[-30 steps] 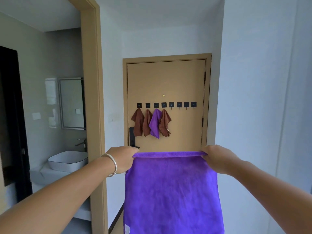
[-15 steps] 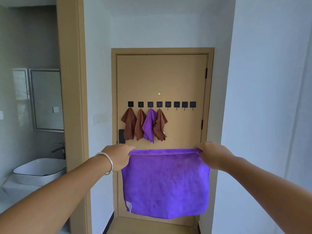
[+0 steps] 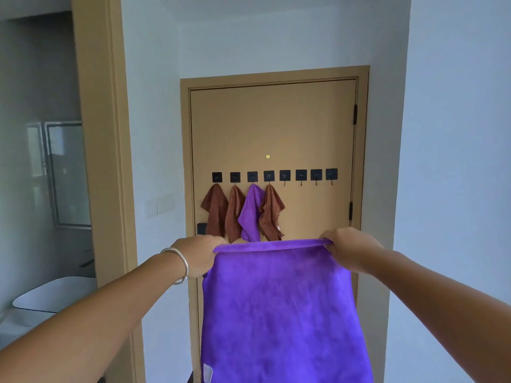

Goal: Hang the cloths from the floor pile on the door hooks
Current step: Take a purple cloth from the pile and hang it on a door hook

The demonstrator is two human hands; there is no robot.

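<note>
A person's left hand (image 3: 200, 255) and right hand (image 3: 349, 248) grasp a purple cloth (image 3: 279, 313) by its top corners, carrying it toward the far door (image 3: 304, 128), likely needing the first free hook (image 3: 284, 176).

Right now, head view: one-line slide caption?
Both hands, left hand and right hand, hold a purple cloth spread before a door with four hooks free.

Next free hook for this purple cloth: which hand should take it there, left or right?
Right, probably. The right hand grips the purple cloth corner below the empty hooks; the left hand sits under the hung cloths.
</note>
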